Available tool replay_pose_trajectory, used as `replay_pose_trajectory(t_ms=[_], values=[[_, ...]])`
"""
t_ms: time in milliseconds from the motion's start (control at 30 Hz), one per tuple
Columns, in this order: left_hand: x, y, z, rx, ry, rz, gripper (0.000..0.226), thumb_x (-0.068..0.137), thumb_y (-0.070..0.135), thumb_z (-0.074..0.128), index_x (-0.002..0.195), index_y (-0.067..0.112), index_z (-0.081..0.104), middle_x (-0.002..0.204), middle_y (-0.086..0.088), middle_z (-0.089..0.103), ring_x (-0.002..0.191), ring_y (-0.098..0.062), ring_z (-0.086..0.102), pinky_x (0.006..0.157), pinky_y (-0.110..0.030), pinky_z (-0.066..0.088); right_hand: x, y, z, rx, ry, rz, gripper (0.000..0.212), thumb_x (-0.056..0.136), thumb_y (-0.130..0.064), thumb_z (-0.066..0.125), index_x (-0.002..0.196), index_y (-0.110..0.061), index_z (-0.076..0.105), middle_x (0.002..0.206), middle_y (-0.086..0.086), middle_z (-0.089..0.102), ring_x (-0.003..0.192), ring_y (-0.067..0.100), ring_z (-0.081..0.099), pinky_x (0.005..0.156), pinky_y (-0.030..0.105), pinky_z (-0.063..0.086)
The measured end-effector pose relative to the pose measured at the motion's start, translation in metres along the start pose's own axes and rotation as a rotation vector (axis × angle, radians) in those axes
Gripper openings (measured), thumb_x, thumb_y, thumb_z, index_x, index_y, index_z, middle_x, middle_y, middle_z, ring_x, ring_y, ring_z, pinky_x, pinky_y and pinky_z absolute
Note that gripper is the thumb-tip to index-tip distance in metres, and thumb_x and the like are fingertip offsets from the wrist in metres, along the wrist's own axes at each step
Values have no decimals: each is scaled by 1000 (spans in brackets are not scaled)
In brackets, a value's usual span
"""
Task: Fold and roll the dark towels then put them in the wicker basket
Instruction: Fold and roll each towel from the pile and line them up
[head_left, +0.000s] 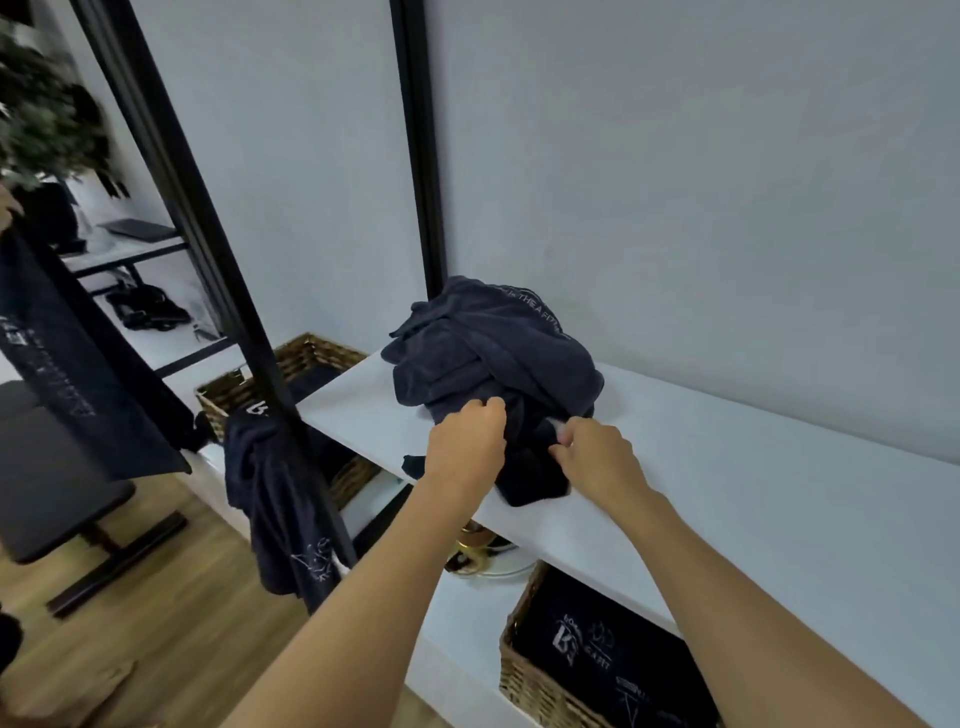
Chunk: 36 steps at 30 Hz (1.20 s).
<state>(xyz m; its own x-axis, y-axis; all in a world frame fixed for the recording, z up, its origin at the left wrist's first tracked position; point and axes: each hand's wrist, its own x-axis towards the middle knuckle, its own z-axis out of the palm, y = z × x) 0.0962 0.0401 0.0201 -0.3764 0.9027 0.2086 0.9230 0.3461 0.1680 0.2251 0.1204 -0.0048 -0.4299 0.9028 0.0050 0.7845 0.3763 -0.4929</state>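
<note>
1. overall, the task appeared to be at an early-to-middle stage, with some stock put away and most not yet handled.
2. a heap of dark towels (493, 353) lay crumpled and unfolded on the white shelf (727, 467), at the centre of the frame against the wall.
3. the left hand (465, 447) had its fingers curled into the near edge of the heap. the right hand (597, 454), just beside it, pinched a fold of the same cloth. neither hand was spread.
4. the wicker basket (524, 675) at lower right, beneath the shelf, held printed towels (613, 660). whether they were rolled could not be told.
5. a second wicker basket (306, 356) at centre left carried a draped towel (275, 493), loose over its rim and unfolded.
6. a hanging cloth (62, 364), also dark, was noted at the left edge.
7. outstanding, as judged: the heap and the loose pieces remained to be folded, rolled and put in the basket.
</note>
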Motion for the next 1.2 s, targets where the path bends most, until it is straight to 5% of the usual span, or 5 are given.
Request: replay_pose_trajectory(t_ms=[133,400,567,900,1200], values=[[8,1,1,-11,13,21,8,93,10,49,86,13,46,95,-8,58,83,-31,58,63,-35,38,1,0,-3,47,15,7,14,95,-28,53,87,-16,54,91,5,62,83,26,60,71,34,48],[18,-9,-10,-286,120,-15,16,95,25,55,86,13,58,86,-3,62,79,-28,59,67,-36,47,1,-6,-18,347,115,40,9,87,-13,58,95,-14,62,83,-3,61,85,20,59,79,35,51],[41,-10,-49,-639,233,-61,14,98,25,51,86,17,54,81,-3,66,67,-28,65,69,-46,56,9,-22,-66,937,211,88,26,87,-3,50,88,-24,64,79,0,60,65,16,52,51,21,40],[100,12,-162,-1137,351,-173,8,98,15,54,99,9,59,80,-7,61,55,-19,64,45,-25,53,22,2,-207,1492,312,121,7,90,-7,65,95,-5,69,86,5,63,75,16,62,70,29,59],[132,32,-208,-1471,266,-221,14,98,13,51,89,10,62,87,-8,70,72,-25,70,60,-31,59,18,25,-263,1667,452,47,9,87,1,66,97,3,67,102,14,67,80,19,68,66,25,57]])
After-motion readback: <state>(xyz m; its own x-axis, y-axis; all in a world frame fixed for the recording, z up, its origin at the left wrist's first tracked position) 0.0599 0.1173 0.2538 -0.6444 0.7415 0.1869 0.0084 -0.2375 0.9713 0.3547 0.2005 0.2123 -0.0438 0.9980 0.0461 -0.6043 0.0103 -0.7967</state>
